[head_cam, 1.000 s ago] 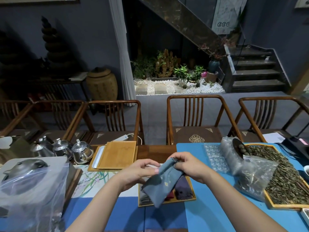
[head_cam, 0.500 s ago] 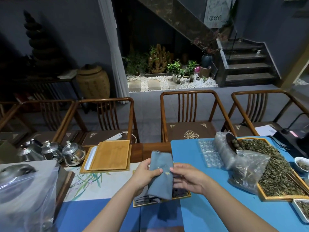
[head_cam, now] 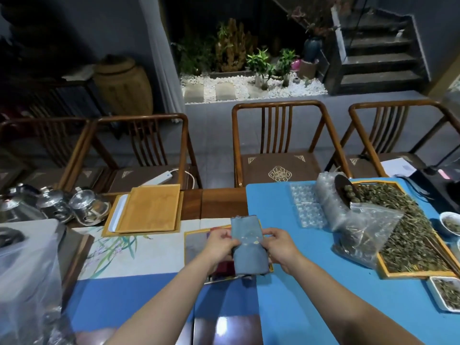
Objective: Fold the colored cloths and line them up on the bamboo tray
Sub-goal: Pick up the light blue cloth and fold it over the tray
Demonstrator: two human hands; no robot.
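A grey-blue cloth (head_cam: 247, 242), folded into a long narrow strip, is held flat between both hands just above the bamboo tray (head_cam: 190, 236). My left hand (head_cam: 220, 241) pinches its left edge and my right hand (head_cam: 280, 246) pinches its right edge. A dark red cloth (head_cam: 225, 266) and a grey one (head_cam: 195, 247) lie in the tray under the hands; most of the tray's inside is hidden.
A second bamboo tray with a lid (head_cam: 149, 210) sits behind to the left, beside glass teapots (head_cam: 87, 207). On the right lie plastic bags (head_cam: 358, 230), blister trays (head_cam: 306, 207) and a tray of dried tea leaves (head_cam: 408, 235). A large plastic bag (head_cam: 27, 270) stands at left.
The cloth hung crumpled from both hands; it is now smoothed into a flat narrow strip and lowered over the tray. The camera has tilted down.
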